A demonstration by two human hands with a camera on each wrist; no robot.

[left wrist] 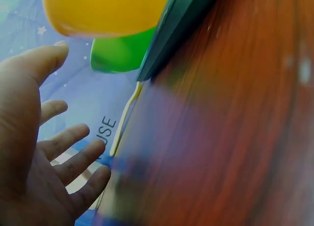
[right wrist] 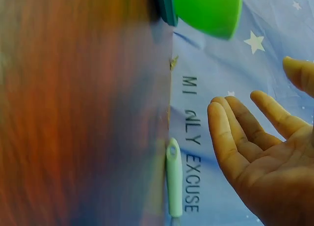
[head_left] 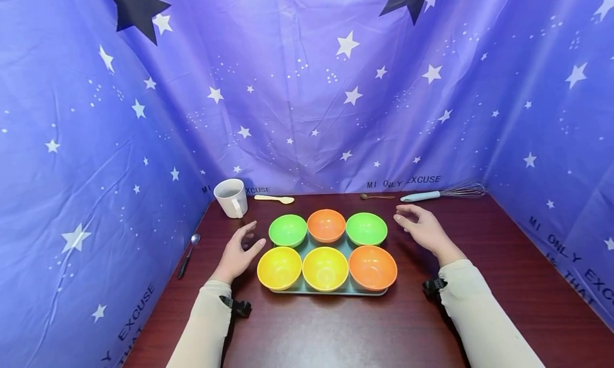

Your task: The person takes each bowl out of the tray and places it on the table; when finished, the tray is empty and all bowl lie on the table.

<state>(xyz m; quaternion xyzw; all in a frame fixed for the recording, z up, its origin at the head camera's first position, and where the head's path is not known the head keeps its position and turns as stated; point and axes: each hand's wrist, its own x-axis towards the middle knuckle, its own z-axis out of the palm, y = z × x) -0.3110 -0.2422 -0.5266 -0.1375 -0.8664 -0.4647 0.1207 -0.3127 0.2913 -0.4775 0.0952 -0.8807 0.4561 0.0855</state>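
Two rows of bowls sit on a blue-grey tray [head_left: 331,292] at the middle of the table. At the back are a left green bowl [head_left: 288,231], an orange bowl [head_left: 326,226] and a right green bowl [head_left: 366,229]. Nearer me stand a left yellow bowl [head_left: 280,269], a middle yellow bowl [head_left: 325,269] and an orange bowl [head_left: 372,268]. My left hand [head_left: 238,253] is just left of the tray, fingers spread, holding nothing. To the right of the bowls, my right hand [head_left: 424,229] hovers with loose fingers and an unfilled palm.
A white mug [head_left: 231,198] stands at the back left, with a dark-handled spoon [head_left: 189,256] nearer the left edge. Along the back lie a cream spoon [head_left: 274,199], a small brown spoon [head_left: 377,197] and a whisk [head_left: 443,192]. Starry cloth [head_left: 297,90] walls the table.
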